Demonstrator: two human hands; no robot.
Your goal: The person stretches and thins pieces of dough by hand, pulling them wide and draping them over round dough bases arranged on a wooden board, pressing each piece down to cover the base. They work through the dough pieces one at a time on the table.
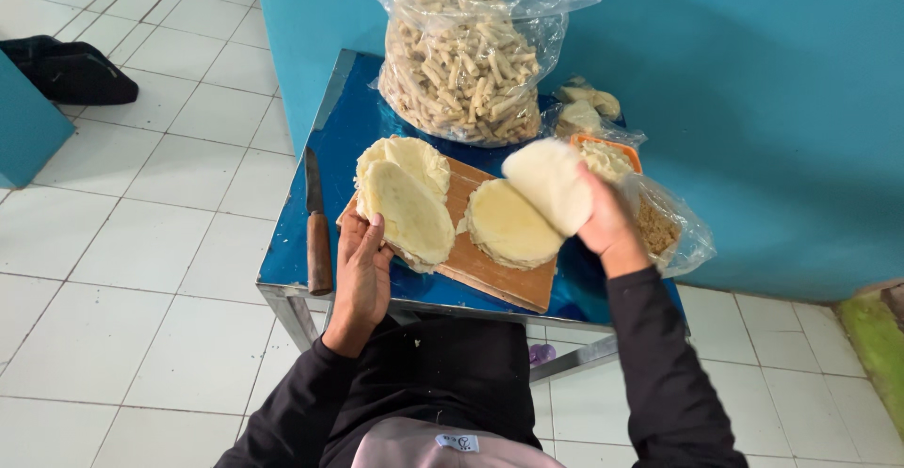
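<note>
My left hand (363,266) rests at the near left edge of a wooden cutting board (494,275), fingertips touching a pale round dough sheet (410,209) that lies on a small stack of such sheets (405,157). My right hand (607,223) is raised over the board and grips another thin round dough sheet (549,184), held tilted. Below it, a second stack of round sheets (508,225) sits on the right half of the board.
The board lies on a small blue metal table (344,129) against a teal wall. A wooden-handled knife (316,228) lies along the table's left side. A large clear bag of rolled dough sticks (461,63) stands behind; smaller bags and an orange tray (612,153) at right. White tiled floor all around.
</note>
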